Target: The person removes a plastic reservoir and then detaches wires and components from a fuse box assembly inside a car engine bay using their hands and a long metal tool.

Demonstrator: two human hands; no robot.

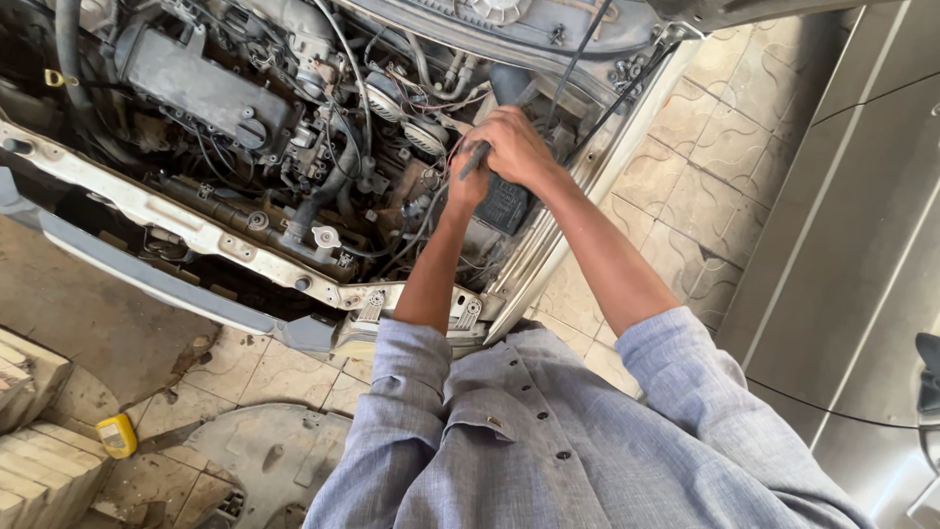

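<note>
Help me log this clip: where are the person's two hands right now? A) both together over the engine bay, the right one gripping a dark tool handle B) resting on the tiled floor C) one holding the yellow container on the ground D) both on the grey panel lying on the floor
A: the right hand and left hand meet over the engine bay, the right one closed round a dark tool handle.

A dark, slim tool handle (474, 160) slants between both hands, above the black box (504, 204) in the engine bay
</note>
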